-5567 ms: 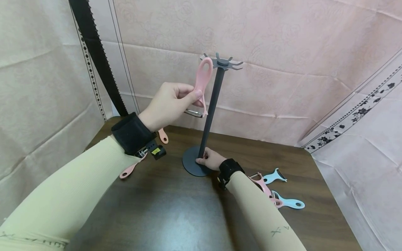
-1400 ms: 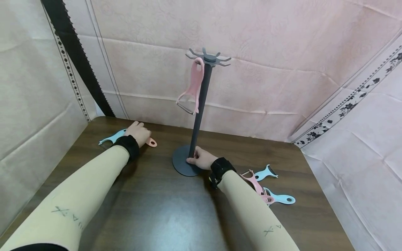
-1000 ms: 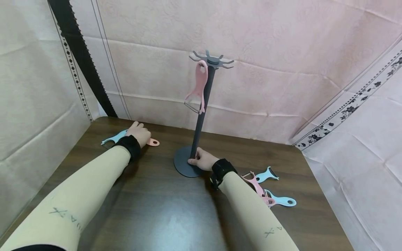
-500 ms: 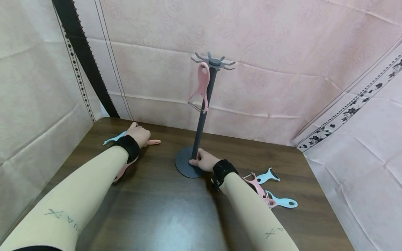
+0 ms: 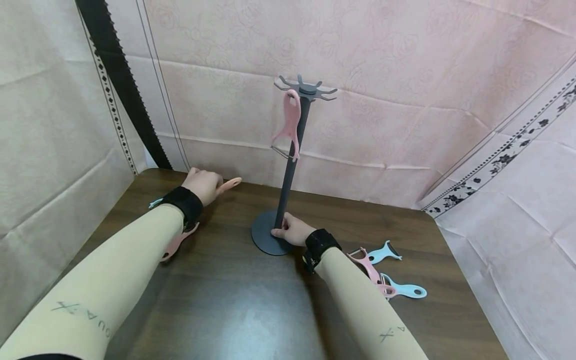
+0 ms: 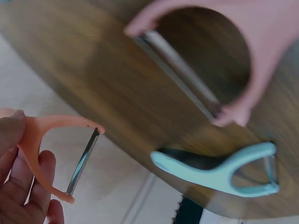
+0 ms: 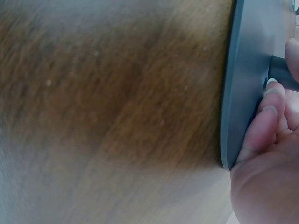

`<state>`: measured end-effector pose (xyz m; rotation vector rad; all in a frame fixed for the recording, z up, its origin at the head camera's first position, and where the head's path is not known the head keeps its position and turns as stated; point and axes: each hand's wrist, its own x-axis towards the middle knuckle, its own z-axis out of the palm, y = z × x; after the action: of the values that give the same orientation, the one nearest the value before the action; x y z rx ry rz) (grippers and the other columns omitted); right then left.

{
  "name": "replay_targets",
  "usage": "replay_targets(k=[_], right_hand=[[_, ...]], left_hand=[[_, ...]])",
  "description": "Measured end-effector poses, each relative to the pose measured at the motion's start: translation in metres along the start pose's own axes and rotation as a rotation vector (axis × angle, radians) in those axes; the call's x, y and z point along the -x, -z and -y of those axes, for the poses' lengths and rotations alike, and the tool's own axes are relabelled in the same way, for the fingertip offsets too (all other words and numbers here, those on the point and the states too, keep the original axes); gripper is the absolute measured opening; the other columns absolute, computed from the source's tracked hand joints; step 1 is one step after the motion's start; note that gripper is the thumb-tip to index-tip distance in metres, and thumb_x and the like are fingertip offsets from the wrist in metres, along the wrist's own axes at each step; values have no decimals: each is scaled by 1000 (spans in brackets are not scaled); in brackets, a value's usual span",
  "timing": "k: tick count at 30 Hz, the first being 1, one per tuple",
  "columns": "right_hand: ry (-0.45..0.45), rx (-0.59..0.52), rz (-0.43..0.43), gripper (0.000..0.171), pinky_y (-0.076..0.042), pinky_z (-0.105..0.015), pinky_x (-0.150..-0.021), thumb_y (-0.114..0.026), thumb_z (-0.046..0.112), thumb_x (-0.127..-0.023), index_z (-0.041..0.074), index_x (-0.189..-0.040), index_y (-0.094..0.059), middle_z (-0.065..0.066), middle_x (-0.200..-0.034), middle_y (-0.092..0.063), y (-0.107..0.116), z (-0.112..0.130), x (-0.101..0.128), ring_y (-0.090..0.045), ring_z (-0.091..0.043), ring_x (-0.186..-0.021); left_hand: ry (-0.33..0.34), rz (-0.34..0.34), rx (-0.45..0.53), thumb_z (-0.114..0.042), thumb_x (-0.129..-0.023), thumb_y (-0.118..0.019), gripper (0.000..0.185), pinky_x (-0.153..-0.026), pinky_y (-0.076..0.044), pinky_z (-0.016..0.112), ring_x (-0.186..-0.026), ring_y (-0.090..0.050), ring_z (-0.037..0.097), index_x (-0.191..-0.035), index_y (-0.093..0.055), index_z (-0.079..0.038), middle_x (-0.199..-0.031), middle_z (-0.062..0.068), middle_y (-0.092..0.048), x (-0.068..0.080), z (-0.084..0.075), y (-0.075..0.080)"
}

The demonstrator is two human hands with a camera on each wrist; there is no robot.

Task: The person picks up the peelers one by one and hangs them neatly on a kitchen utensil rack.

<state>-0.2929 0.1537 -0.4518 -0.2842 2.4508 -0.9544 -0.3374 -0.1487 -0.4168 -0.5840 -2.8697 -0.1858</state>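
Left hand (image 6: 18, 186) pinches an orange peeler (image 6: 51, 149); pink peeler (image 6: 224, 60) and blue peeler (image 6: 219, 170) lie on the table (image 6: 93, 79).

Staged recording booth: pink cloth backdrop (image 5: 405, 75) all around wooden table (image 5: 252, 310).

Pink peeler (image 5: 370, 268), two blue peelers (image 5: 406, 289) right on table (image 5: 252, 310).

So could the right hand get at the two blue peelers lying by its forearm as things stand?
Probably not yet: the right hand grips the stand's pole at the base, so it is occupied. The blue peelers lie uncovered on the table, close by once it lets go.
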Motion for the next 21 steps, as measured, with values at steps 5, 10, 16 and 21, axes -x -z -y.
replay_targets(k=[5,10,16,21], right_hand=[[8,-3,-2,28,-37,-32,-73,-63,35,-94,12,-100,-49,-5,-91,-53,0,1,1,-51,-22,-88],[4,-5,2,28,-37,-33,-74,-63,35,-94,12,-100,-49,-5,-92,-53,-1,2,2,-51,-22,-88],[-6,15,5,29,-37,-33,-73,-63,37,-94,12,-100,-49,-5,-93,-53,0,2,2,-52,-23,-89],[-6,15,8,30,-37,-33,-72,-63,38,-94,12,-101,-49,-6,-93,-53,0,1,1,-51,-23,-88]], left_hand=[[110,-78,234,-40,-96,-58,40,-86,-30,50,-65,-57,21,-68,-67,-14,-59,-3,-59,-12,-18,18],[104,-140,383,-45,-96,-55,42,-86,-32,47,-67,-57,23,-75,-68,-11,-66,2,-62,-23,-36,40],[107,-203,554,-36,-96,-59,26,-78,-45,38,-81,-59,19,-98,-70,-12,-89,2,-67,-33,-59,78],[82,-230,722,-27,-95,-61,20,-67,-50,32,-77,-62,17,-104,-67,-10,-92,2,-64,-35,-79,110]])
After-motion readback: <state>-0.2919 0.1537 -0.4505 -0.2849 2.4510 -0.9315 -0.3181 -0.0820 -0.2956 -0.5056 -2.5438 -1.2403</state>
